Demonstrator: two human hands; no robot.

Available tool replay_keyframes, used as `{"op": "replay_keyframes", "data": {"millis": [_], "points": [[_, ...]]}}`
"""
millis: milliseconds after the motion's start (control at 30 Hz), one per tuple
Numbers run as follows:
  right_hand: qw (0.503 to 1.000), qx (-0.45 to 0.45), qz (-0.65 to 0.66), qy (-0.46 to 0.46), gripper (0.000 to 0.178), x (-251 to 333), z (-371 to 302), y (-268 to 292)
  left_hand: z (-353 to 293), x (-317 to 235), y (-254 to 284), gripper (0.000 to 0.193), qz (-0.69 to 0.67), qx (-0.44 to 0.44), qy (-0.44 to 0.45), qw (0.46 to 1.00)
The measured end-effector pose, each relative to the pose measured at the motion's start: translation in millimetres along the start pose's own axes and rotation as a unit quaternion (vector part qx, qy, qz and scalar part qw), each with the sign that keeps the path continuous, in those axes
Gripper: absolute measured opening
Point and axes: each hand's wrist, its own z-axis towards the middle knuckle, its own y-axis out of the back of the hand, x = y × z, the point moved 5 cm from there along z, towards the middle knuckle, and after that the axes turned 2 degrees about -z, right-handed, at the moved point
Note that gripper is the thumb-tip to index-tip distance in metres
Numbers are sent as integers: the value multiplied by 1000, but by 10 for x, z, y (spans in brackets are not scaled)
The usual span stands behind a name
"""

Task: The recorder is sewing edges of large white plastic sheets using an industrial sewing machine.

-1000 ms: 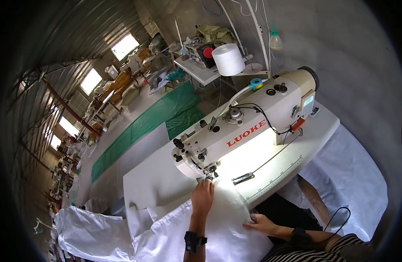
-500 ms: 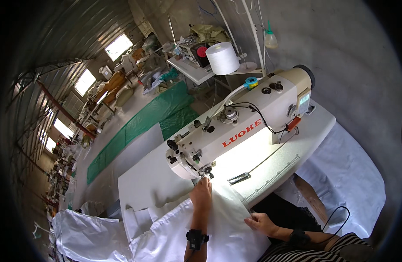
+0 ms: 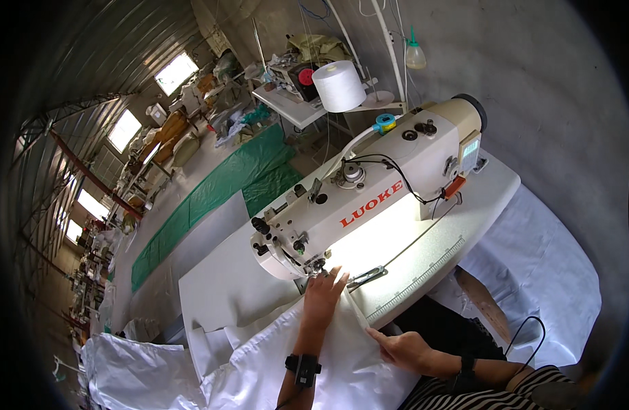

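A white sewing machine (image 3: pixel 369 198) stands on a pale table, its lamp lighting the bed. White cloth (image 3: pixel 280 362) runs from under the needle area toward me. My left hand (image 3: pixel 321 301) lies on this cloth just before the presser foot, fingers stretched and spread. The needle itself is hidden. At the cloth's right edge, my right hand (image 3: pixel 404 350) has its index finger extended along the fabric and the other fingers curled, gripping the edge. Metal thread snips (image 3: pixel 369 276) rest on the table, right of my left fingertips.
A white thread cone (image 3: pixel 339 86) stands behind the machine. A ruler strip (image 3: pixel 417 280) follows the table's near right edge. More white cloth hangs at right (image 3: pixel 540 273) and lower left (image 3: pixel 143 369). Green sheeting (image 3: pixel 212 205) covers a long surface behind.
My left hand has gone from bunched fingers at the needle to spread fingers on the cloth. My right hand has moved left along with the cloth edge. The view has shifted slightly.
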Motion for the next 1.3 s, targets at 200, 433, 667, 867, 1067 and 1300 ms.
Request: {"op": "replay_keyframes", "data": {"millis": [200, 433, 667, 867, 1067, 1300], "points": [[996, 57, -63, -16, 65, 39, 28, -51, -116, 125, 27, 25, -87, -1, 20, 996], [997, -61, 2, -41, 34, -12, 110, 52, -168, 98, 152, 19, -9, -10, -27, 1000], [985, -97, 119, -73, 21, -55, 304, 137, -123, 198, 97, 14, -102, 39, 26, 994], [978, -31, 148, -145, 33, -79, 332, 48, -122, 172, 182, 20, -95, 25, 14, 995], [996, -76, 17, -37, 52, 109, 463, 40, -181, 258, 104, 24, -81, 47, 23, 995], [983, 84, -157, -51, 57, 250, 586, -127, -383, 15, 95, 35, 11, 28, 107, 994]]}}
